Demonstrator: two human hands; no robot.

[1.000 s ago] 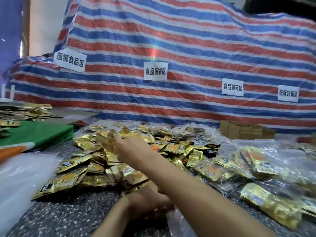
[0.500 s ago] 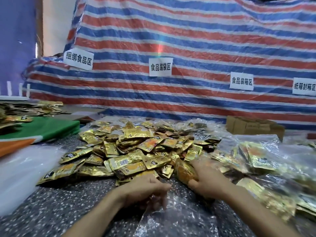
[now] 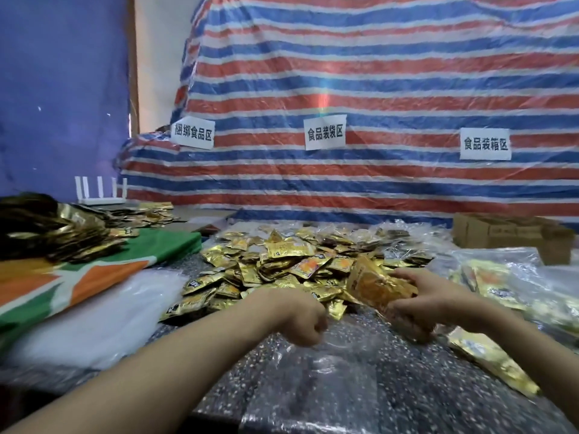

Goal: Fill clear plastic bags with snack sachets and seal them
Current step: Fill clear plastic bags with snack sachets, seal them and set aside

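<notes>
The right hand [image 3: 430, 296] clamps a bunch of gold sachets [image 3: 377, 285] at the near right edge of the pile [image 3: 282, 261], their long axis slanting from far left to near right. Well apart from it, the left hand [image 3: 300, 319], fingers curled, pinches the far edge of the clear plastic bag [image 3: 329, 380]. The bag lies flat on the speckled table [image 3: 175, 335], stretching nearward.

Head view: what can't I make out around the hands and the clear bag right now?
All in the head view:
Fingertips of the left hand: curled under the hand's back, so whether they grip the clear bag cannot be told.
Mouth of the clear bag: lost in glare and transparency.
Count of the sachets gripped by the right hand: motion blur.
The filled bags: cut off by the right edge.
</notes>
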